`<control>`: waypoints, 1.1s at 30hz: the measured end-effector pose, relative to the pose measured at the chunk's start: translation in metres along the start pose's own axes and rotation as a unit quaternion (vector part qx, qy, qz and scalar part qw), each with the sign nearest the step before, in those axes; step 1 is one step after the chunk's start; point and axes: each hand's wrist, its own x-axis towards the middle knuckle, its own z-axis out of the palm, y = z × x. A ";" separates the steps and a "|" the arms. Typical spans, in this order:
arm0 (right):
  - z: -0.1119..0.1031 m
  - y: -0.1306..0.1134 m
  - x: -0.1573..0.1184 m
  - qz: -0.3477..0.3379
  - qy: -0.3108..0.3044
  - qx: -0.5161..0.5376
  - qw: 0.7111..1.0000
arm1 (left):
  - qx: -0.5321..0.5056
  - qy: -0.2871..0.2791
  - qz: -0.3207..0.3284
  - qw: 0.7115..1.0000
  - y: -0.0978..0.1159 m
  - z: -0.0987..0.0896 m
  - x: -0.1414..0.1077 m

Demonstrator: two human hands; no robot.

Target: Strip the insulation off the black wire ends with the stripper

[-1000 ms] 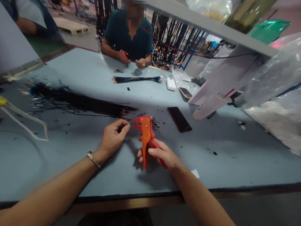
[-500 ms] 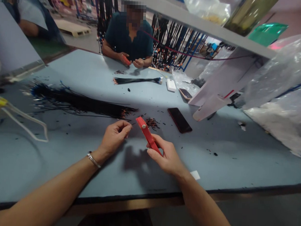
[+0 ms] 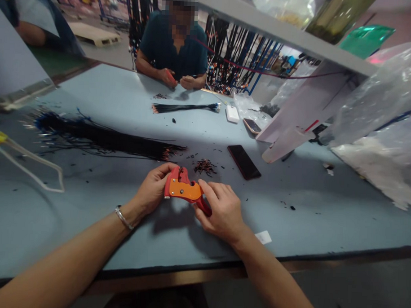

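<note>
My right hand is closed around the dark red handles of a red and orange wire stripper. The stripper's flat orange side faces me, its head pointing left. At that head my left hand is closed in a pinch, with its fingertips partly behind the tool. A thin black wire showed at these fingertips a moment ago; its end is now hidden. Just beyond the hands lies a thick bundle of black wires, with copper-coloured ends at the right and blue and silvery ends at the left. Small dark and orange scraps lie beyond the stripper.
A dark phone lies right of the scraps. Across the table a co-worker holds a red tool behind a smaller wire bundle. A white post and plastic bags stand right; a bent white frame is at left.
My right hand has turned the stripper from edge-on to side-on and brought its head left against my left fingertips. My left hand stays pinched in nearly the same place.
</note>
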 end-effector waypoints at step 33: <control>-0.013 0.011 0.002 0.253 -0.186 0.716 0.624 | 0.120 0.006 0.065 0.991 0.001 -0.003 -0.001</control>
